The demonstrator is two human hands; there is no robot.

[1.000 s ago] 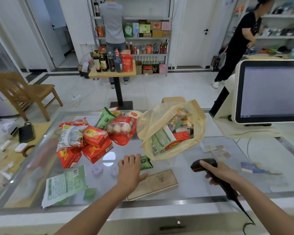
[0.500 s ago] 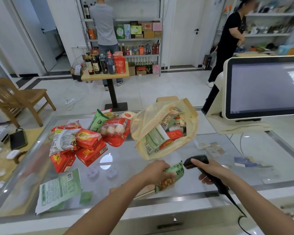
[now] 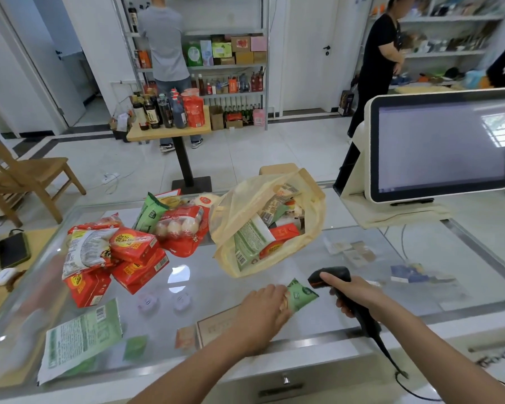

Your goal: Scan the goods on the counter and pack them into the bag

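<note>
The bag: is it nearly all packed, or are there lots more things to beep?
Roughly halfway, it seems. Done: several packets sit inside the yellow bag. In hand: the left hand holds a small green packet up to the scanner gripped by the right hand. Left: red boxes, a pack of eggs and a green-and-white packet lie on the counter.

Green packet [image 3: 302, 295], black scanner [image 3: 330, 277], translucent pale-yellow bag [image 3: 236, 220], red boxes [image 3: 134, 246] with yellow roundels, a green-and-white barcoded pouch [image 3: 82, 336], on a clear glass desk [image 3: 210, 275].
</note>
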